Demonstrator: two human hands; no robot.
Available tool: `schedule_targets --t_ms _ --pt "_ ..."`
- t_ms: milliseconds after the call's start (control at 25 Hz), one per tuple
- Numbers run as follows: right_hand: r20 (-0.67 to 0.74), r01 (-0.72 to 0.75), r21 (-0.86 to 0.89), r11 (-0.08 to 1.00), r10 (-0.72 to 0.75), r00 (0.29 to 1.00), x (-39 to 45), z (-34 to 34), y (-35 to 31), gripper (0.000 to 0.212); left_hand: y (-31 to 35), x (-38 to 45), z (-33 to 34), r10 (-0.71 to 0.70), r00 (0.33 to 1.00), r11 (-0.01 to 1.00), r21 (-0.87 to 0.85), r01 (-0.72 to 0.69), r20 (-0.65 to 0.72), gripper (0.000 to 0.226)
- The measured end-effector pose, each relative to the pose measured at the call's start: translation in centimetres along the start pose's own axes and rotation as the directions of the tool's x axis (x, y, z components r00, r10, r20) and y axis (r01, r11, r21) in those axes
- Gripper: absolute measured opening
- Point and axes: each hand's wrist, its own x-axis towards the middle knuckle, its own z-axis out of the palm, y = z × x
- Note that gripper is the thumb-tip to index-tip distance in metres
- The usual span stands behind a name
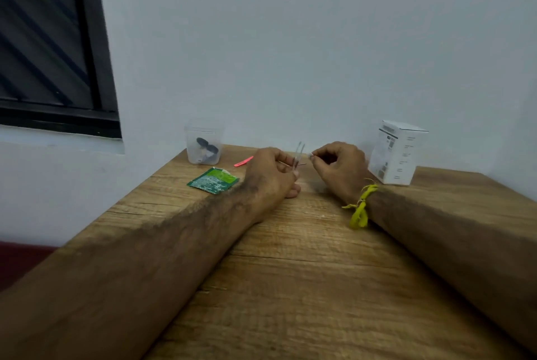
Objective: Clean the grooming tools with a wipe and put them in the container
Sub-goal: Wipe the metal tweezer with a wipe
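Note:
My left hand (271,175) holds a pair of silver tweezers (298,153) upright, its two prongs pointing up above my fingers. My right hand (340,168) is just to the right of the tweezers and pinches a small white piece, seemingly a wipe (310,154), between thumb and forefinger, close to the prongs. A clear plastic container (204,141) stands at the table's far left corner with dark tools inside. A pink nail file (243,161) lies on the wood behind my left hand. A torn green wipe sachet (213,180) lies left of my left wrist.
A white cardboard box (396,153) stands upright at the far right near the wall. The wooden table (305,272) ends at its left edge close to the sachet. A yellow thread is tied round my right wrist. A dark window is at upper left.

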Motion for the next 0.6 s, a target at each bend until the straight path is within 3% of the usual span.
schedule_targets --t_ms 120,200,280,400,600 --pt "0.067 0.164 -0.089 0.983 -0.158 0.985 0.9 1.5 -0.1 0.005 0.3 0.6 -1.1 0.181 0.982 0.949 0.272 -0.162 -0.046 0.013" --pt "0.151 0.294 -0.097 0.951 -0.278 0.949 1.0 1.9 0.0 0.006 1.3 1.1 -2.3 0.350 0.932 0.843 0.464 -0.272 -0.090 0.012" --pt "0.167 0.312 -0.077 0.947 -0.296 0.940 0.9 1.8 0.3 0.006 2.4 1.7 -3.9 0.476 0.869 0.748 0.583 -0.317 -0.137 0.011" --pt "0.101 0.253 -0.024 0.967 -0.250 0.963 1.1 1.3 0.6 0.004 3.9 2.7 -6.5 0.527 0.819 0.672 0.701 -0.238 -0.227 0.016" --pt "0.162 0.260 -0.033 0.965 -0.252 0.954 0.8 1.5 0.3 0.005 4.8 4.2 -11.1 0.470 0.768 0.677 0.736 0.003 -0.435 0.023"
